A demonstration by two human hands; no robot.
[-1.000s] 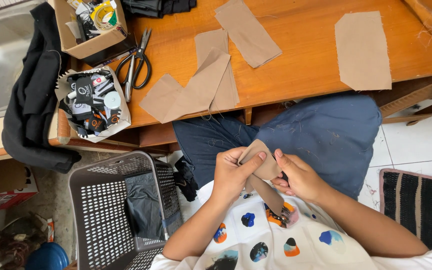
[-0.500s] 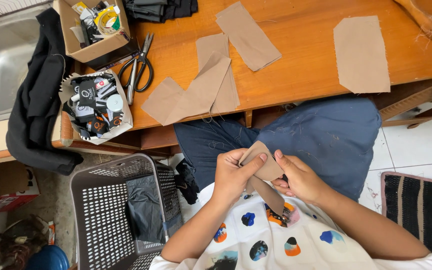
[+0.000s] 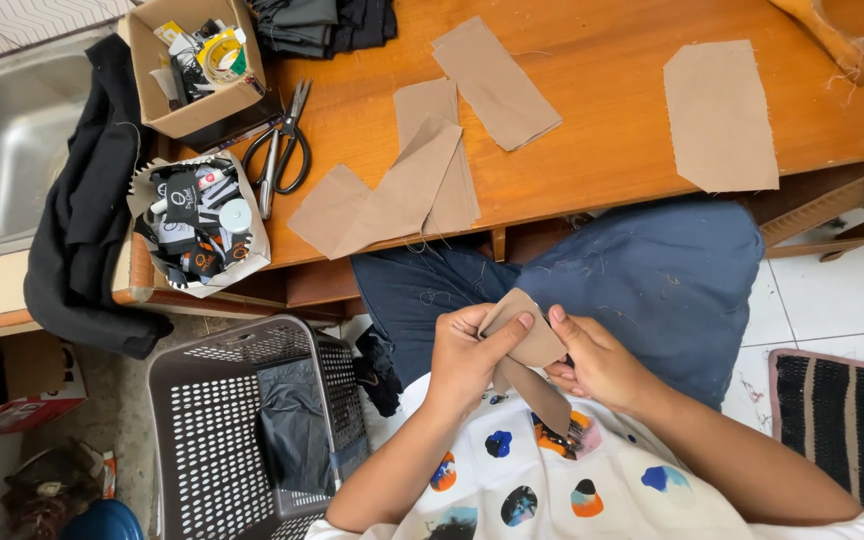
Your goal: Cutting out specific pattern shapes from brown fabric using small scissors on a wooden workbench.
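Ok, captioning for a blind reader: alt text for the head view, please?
Two hands, left hand and right hand, pinch a tan fabric piece over a lap. Beyond, a wooden table holds more tan pieces and scissors.

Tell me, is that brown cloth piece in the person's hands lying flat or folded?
Folded. Both hands, left hand and right hand, pinch the brown cloth piece above the lap, its top bent over, a strip hanging below.

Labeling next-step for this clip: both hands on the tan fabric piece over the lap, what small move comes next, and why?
Probably keep pinching and fold the tan fabric piece along its crease: the left hand and right hand both grip it at its upper end, its tail hanging free, and the scissors lie out of reach.
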